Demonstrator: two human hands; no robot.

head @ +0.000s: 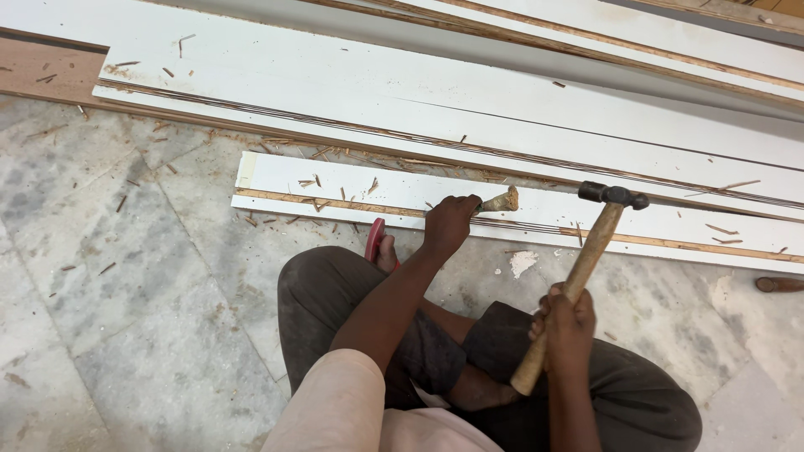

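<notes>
Far left: grey marble floor (126,318) littered with wood splinters (314,180). Short white laminated board (335,188) lies flat on the floor, raw brown edge facing the person, longer white boards (469,109) stacked behind it. A red sandal (374,238) sits just under the near edge, touching the foot.

Left hand (448,224) closed tight around a chisel (500,201); only the battered wooden butt shows, the blade is hidden under the fist, on the board near its near edge.

Right hand (566,322) wrapped firmly around the lower handle of a hammer (590,251), black head raised just right of the chisel butt, not touching.

To do it well: hit the butt square, keep the chisel low along the edge strip, knuckles clear of the swing, light taps so the laminate doesn't chip.

In the way: the person's own knees crowd the board, loose chips lie under the tool line, a white flake (523,262) on the floor. Far right, a brown wooden piece (779,285), well apart.
</notes>
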